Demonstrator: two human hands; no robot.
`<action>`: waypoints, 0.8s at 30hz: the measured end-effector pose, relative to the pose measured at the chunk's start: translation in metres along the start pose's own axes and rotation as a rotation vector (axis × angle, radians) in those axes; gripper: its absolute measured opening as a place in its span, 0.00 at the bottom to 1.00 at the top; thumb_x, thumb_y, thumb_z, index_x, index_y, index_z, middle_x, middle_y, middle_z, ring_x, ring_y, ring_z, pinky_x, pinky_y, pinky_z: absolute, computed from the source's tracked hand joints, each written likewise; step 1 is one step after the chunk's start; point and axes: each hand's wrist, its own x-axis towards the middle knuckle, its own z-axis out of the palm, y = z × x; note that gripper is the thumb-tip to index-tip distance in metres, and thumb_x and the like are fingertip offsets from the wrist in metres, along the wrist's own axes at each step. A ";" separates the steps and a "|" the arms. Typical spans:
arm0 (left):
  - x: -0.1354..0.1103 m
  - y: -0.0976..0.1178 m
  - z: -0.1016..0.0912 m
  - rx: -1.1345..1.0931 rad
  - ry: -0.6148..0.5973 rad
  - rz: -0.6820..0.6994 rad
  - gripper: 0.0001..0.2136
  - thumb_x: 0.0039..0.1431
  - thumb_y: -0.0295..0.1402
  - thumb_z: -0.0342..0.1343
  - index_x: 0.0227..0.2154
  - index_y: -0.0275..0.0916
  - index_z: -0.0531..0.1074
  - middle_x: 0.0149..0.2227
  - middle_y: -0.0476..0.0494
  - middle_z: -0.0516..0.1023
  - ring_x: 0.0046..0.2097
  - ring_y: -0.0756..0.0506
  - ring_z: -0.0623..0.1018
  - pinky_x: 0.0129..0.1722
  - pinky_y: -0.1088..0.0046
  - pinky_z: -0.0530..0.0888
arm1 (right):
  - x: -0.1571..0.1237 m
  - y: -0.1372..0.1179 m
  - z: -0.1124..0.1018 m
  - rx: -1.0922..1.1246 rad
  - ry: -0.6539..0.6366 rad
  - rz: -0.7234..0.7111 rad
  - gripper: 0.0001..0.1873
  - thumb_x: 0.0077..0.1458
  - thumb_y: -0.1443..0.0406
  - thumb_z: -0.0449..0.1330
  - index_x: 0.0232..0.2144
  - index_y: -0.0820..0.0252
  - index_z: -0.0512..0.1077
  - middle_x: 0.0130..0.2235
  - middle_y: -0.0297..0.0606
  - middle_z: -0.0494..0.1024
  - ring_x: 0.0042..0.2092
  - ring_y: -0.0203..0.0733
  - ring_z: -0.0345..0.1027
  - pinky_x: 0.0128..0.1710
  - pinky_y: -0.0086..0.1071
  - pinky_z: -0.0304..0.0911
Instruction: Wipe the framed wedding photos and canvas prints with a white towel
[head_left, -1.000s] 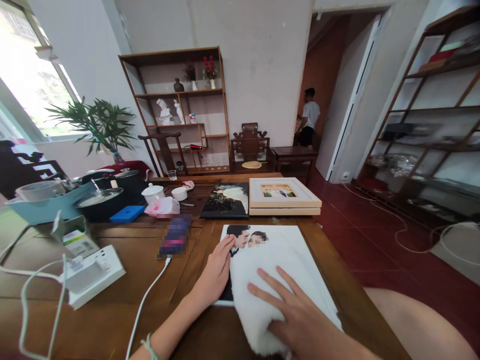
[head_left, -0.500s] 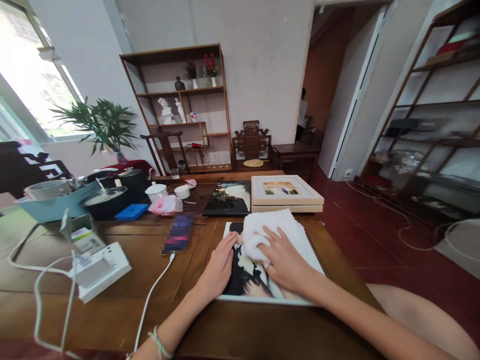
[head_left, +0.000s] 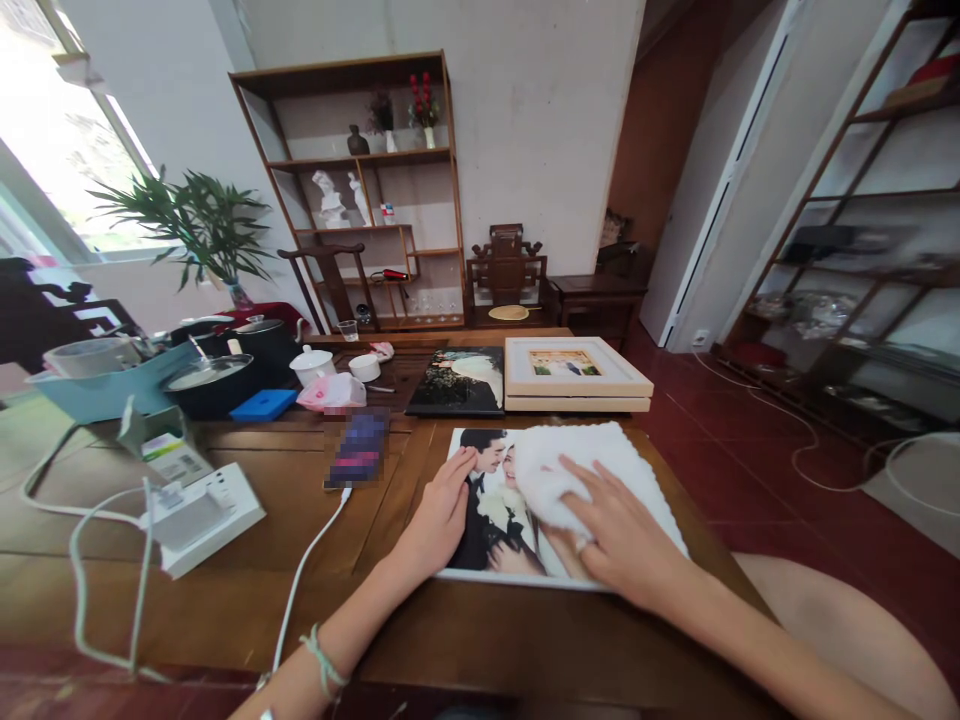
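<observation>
A wedding photo panel (head_left: 501, 510) with a couple on it lies face up on the wooden table in front of me. My left hand (head_left: 439, 510) rests flat along the panel's left side, fingers stretched out and together. A fluffy white cloth (head_left: 551, 465) covers the upper right part of the picture. My right hand (head_left: 619, 530) presses that cloth down, some fingers spread on top and part of it bunched under them. The panel's right side is hidden by the cloth and hand.
Behind the panel lie a dark photo panel (head_left: 457, 380) and pale framed pictures (head_left: 577, 375), stacked. To the left are a phone (head_left: 358, 448) on a white cable, a power strip (head_left: 214, 520), a blue box (head_left: 264, 404), a lidded pan (head_left: 210, 380) and white cups.
My right hand has slid the white cloth to the right across the panel, uncovering the couple's faces. My left hand stays at the left edge. The view has tilted slightly down.
</observation>
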 end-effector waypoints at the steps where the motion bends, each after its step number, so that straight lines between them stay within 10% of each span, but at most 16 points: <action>1: 0.000 0.001 0.000 -0.009 0.003 -0.002 0.19 0.62 0.28 0.38 0.54 0.41 0.62 0.60 0.42 0.62 0.62 0.45 0.59 0.61 0.56 0.54 | 0.008 0.003 0.001 -0.029 0.013 0.057 0.20 0.47 0.71 0.50 0.43 0.62 0.71 0.56 0.46 0.66 0.62 0.52 0.47 0.59 0.52 0.42; 5: 0.001 0.010 -0.004 -0.059 0.071 -0.008 0.19 0.64 0.31 0.37 0.55 0.37 0.59 0.61 0.39 0.60 0.62 0.46 0.59 0.62 0.60 0.53 | 0.031 -0.008 0.007 -0.059 0.006 0.137 0.21 0.49 0.70 0.50 0.47 0.60 0.69 0.57 0.45 0.65 0.61 0.58 0.46 0.56 0.58 0.42; 15: 0.003 0.023 -0.009 -0.070 0.149 -0.011 0.17 0.64 0.35 0.39 0.50 0.37 0.65 0.54 0.38 0.69 0.57 0.45 0.67 0.58 0.60 0.61 | -0.001 -0.038 -0.012 0.254 -0.236 -0.462 0.23 0.47 0.70 0.54 0.48 0.56 0.68 0.60 0.38 0.60 0.64 0.47 0.38 0.62 0.51 0.29; 24: 0.002 0.019 -0.007 0.107 -0.019 0.021 0.18 0.58 0.33 0.48 0.52 0.38 0.65 0.58 0.38 0.64 0.60 0.42 0.63 0.58 0.56 0.61 | -0.013 0.014 -0.022 0.214 -0.201 0.040 0.18 0.54 0.66 0.50 0.47 0.58 0.69 0.59 0.43 0.62 0.62 0.55 0.44 0.57 0.52 0.48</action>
